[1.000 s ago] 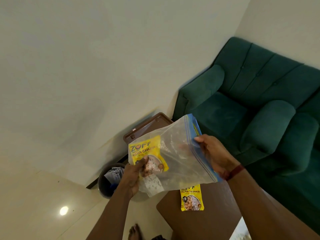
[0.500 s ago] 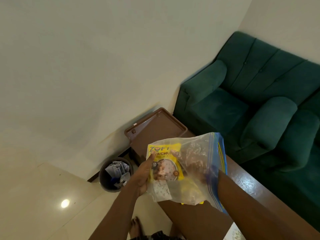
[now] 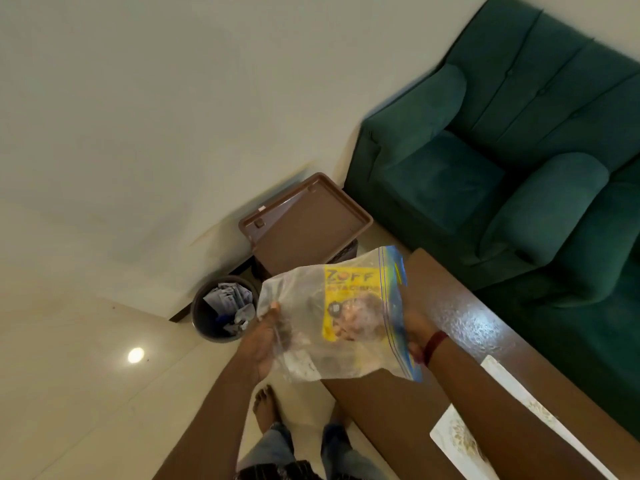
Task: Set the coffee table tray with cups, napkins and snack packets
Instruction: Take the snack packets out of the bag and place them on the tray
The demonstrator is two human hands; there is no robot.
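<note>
a person's left hand (image 3: 263,337) pinches the closed bottom end of a clear zip bag (image 3: 304,296), thumb on top and fingers curled beneath. the right hand (image 3: 414,327) is pushed in through the bag's blue zip mouth up to the wrist. its fingers are blurred behind the plastic, so whether they have hold of anything cannot be told.

a second ago the right hand was outside the bag, holding the zip edge. half a second ago it had gone in. the yellow snack packet (image 3: 349,289) inside sat close to the left hand's grip then. now it lies at the mouth end, against the right hand.

that suggests the packet is about to be drawn out. an earlier packet seen on the coffee table (image 3: 467,317), under the bag, is out of sight now.

a brown tray (image 3: 304,233) sits beyond the grip, well apart from it, with nothing seen in it. a waste bin (image 3: 221,310) stands on the floor just left of the left hand. setting the tray looks barely started.
</note>
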